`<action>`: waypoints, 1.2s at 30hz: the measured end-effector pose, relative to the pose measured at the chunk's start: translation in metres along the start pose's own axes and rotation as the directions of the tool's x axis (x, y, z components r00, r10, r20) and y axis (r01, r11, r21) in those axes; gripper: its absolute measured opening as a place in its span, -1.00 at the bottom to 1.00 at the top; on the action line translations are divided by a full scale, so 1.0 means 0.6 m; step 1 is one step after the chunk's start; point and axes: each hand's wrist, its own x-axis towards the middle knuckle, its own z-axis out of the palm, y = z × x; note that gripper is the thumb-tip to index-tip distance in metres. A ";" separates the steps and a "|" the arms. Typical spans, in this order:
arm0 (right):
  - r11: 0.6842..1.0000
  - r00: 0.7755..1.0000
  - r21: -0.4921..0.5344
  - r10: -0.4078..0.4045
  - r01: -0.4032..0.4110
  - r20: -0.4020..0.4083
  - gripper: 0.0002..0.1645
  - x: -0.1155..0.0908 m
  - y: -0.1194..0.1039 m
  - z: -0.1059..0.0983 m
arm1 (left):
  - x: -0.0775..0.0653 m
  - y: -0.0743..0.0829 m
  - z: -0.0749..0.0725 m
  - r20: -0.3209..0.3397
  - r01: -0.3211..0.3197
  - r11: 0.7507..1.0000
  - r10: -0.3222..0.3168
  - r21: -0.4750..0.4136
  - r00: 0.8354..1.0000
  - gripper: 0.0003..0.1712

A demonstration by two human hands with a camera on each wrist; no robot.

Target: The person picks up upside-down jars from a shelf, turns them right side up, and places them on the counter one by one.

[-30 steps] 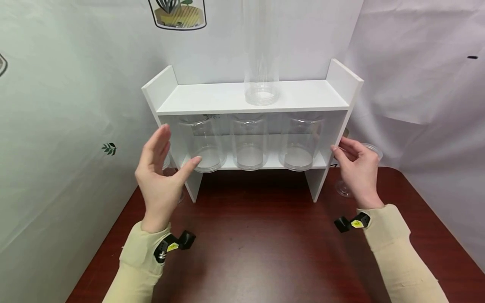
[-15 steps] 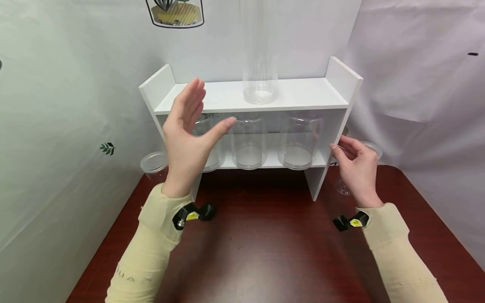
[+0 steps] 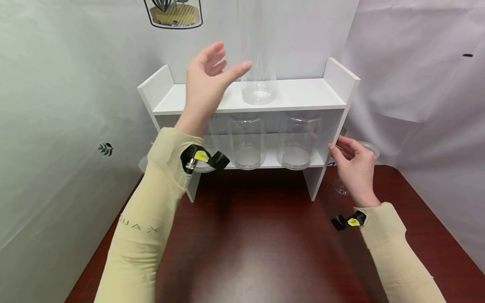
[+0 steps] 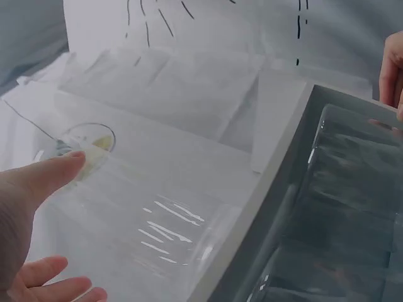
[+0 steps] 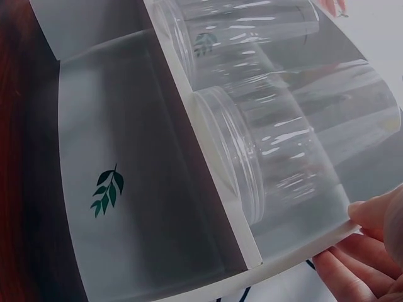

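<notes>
My left hand [image 3: 206, 86] is raised in front of the upper board of the white shelf unit [image 3: 308, 93], thumb and fingers spread with a gap between them, gripping nothing. Just beside my thumb, a tall clear container [image 3: 259, 94] stands upright on that board, near its middle; its upper part is so transparent against the pale backdrop that I cannot tell whether I am touching it. The left wrist view brings out what the head view leaves faint: bright streaks on a clear wall close by my fingers. My right hand [image 3: 356, 168] pinches the front edge of the unit's right side panel. From the head I see mostly the back of that hand, while the right wrist view shows my thumb on the panel's inner face and my fingers on its outer side. Along the lower board I see three clear jars: the left jar [image 3: 212, 155] partly hidden by my left arm and its wrist camera [image 3: 206, 158], the middle jar [image 3: 248, 147] and the right jar [image 3: 298, 147] in plain sight. Only the right wrist view shows a leaf print [image 5: 108, 190] below that board, where the head view is dark.
</notes>
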 end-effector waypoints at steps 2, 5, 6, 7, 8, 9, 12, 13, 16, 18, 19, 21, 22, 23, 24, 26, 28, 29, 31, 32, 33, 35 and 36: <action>1.000 1.000 0.001 0.004 -0.004 0.001 -0.62 0.000 0.001 0.000 | 0.009 -0.005 0.010 0.021 0.026 0.999 -0.027 0.039 0.999 -0.02; 1.000 1.000 0.001 0.008 -0.008 0.003 -0.62 0.000 0.003 0.001 | 0.016 -0.009 0.024 0.050 0.063 0.995 -0.067 0.082 0.997 0.03; 1.000 1.000 0.002 0.009 -0.009 0.003 -0.62 0.000 0.003 0.002 | 0.018 -0.009 0.028 0.057 0.073 0.993 -0.078 0.093 0.995 0.05; 1.000 1.000 0.002 0.008 -0.008 0.002 -0.62 0.000 0.003 0.002 | 0.020 -0.009 0.032 0.063 0.086 0.991 -0.093 0.101 0.994 0.06; 1.000 1.000 0.002 0.008 -0.008 0.002 -0.62 0.000 0.003 0.002 | 0.022 -0.009 0.036 0.070 0.102 0.989 -0.110 0.112 0.991 0.08; 1.000 1.000 0.002 0.008 -0.008 0.002 -0.62 0.000 0.003 0.002 | 0.023 -0.008 0.039 0.078 0.118 0.985 -0.129 0.129 0.989 0.09; 1.000 1.000 0.002 0.009 -0.009 0.003 -0.61 0.000 0.003 0.001 | 0.025 -0.007 0.045 0.101 0.171 0.966 -0.194 0.194 0.976 0.13; 1.000 1.000 0.000 0.010 -0.010 0.004 -0.61 0.001 0.002 0.000 | 0.025 -0.007 0.047 0.108 0.190 0.959 -0.216 0.212 0.970 0.13; 1.000 1.000 -0.009 0.013 -0.013 0.005 -0.61 0.001 0.001 -0.002 | 0.025 -0.007 0.051 0.125 0.218 0.945 -0.254 0.244 0.959 0.10; 1.000 1.000 -0.012 0.016 -0.016 0.006 -0.60 0.000 0.001 -0.002 | 0.025 -0.009 0.052 0.131 0.223 0.944 -0.260 0.244 0.957 0.08; 1.000 1.000 -0.012 0.016 -0.016 0.005 -0.60 -0.001 0.000 -0.002 | 0.025 -0.010 0.053 0.134 0.220 0.945 -0.257 0.240 0.957 0.07; 1.000 1.000 -0.012 0.014 -0.014 0.002 -0.60 -0.002 0.000 -0.002 | 0.024 -0.011 0.054 0.135 0.211 0.948 -0.247 0.238 0.959 0.06; 1.000 1.000 -0.010 0.012 -0.012 0.002 -0.61 -0.003 0.001 -0.002 | 0.024 -0.011 0.054 0.133 0.205 0.950 -0.241 0.237 0.961 0.05; 1.000 1.000 -0.011 0.010 -0.010 0.001 -0.61 -0.003 0.001 -0.002 | 0.023 -0.012 0.054 0.130 0.198 0.951 -0.233 0.237 0.964 0.05; 1.000 1.000 -0.011 0.007 -0.007 -0.001 -0.61 -0.003 0.001 -0.002 | 0.022 -0.012 0.054 0.125 0.191 0.954 -0.224 0.233 0.966 0.05; 1.000 1.000 -0.012 0.002 -0.002 -0.001 -0.61 -0.003 0.001 -0.002 | 0.019 -0.011 0.054 0.116 0.186 0.959 -0.214 0.212 0.970 0.04; 1.000 1.000 -0.014 0.002 -0.002 0.000 -0.61 -0.003 0.002 -0.003 | 0.015 -0.009 0.052 0.106 0.169 0.966 -0.192 0.198 0.976 0.03; 1.000 1.000 -0.014 0.003 -0.003 0.000 -0.61 -0.003 0.002 -0.003 | 0.013 -0.008 0.052 0.104 0.161 0.969 -0.183 0.188 0.978 0.02; 1.000 1.000 -0.012 0.006 -0.006 -0.002 -0.61 -0.004 0.003 -0.003 | 0.009 -0.006 0.050 0.102 0.147 0.976 -0.165 0.163 0.981 0.01; 1.000 1.000 -0.010 0.007 -0.007 -0.003 -0.62 -0.005 0.004 -0.003 | 0.007 -0.005 0.050 0.101 0.135 0.978 -0.152 0.156 0.983 0.01; 1.000 1.000 -0.010 0.008 -0.008 -0.006 -0.62 -0.005 0.005 -0.003 | 0.005 -0.004 0.049 0.099 0.123 0.981 -0.139 0.148 0.985 0.01; 1.000 1.000 -0.007 0.006 -0.006 -0.008 -0.62 -0.005 0.006 -0.002 | 0.001 -0.002 0.047 0.098 0.107 0.987 -0.119 0.121 0.988 0.00; 1.000 1.000 -0.006 0.004 -0.004 -0.008 -0.62 -0.005 0.007 -0.002 | -0.002 -0.002 0.046 0.096 0.099 0.989 -0.109 0.108 0.989 0.00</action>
